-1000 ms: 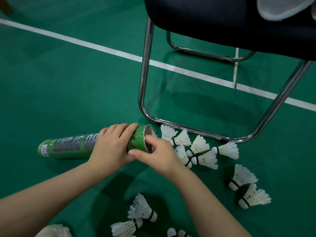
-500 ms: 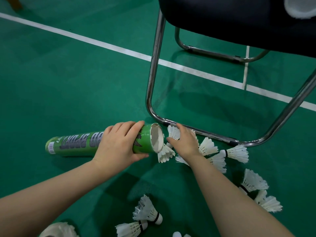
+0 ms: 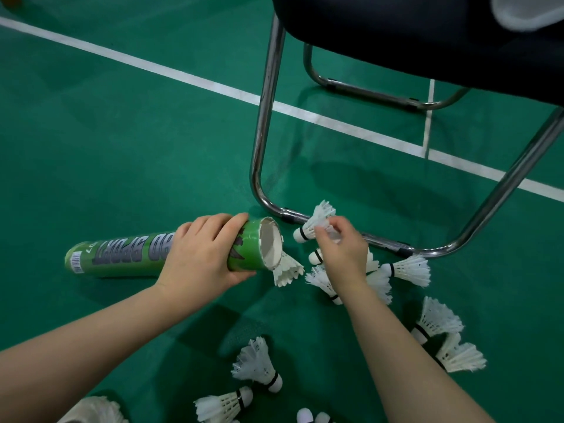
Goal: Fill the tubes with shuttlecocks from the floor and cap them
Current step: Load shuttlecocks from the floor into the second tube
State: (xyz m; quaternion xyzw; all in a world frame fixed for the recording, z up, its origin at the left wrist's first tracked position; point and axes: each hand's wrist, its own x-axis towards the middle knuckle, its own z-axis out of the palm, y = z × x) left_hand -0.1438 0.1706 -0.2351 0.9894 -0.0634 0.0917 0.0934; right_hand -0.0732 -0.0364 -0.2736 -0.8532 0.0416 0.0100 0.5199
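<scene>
We see a black-seated chrome tube chair [image 3: 265, 123] over green court floor [image 3: 122, 132]. Green cardboard shuttlecock tube [image 3: 128, 254] lies there – upside-down lettering, "SPORT" legible, barcode at far end – left hand [image 3: 201, 257] wrapped around it. Right hand [image 3: 341, 254] pinches a white feather shuttlecock [image 3: 314, 224] beside the open mouth.

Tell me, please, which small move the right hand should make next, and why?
Probably carry the pinched shuttlecock leftward, cork first, into the open mouth of the green tube. The right hand already holds it just beside that mouth, its cork faces the opening, and the left hand steadies the tube on the floor.
</scene>
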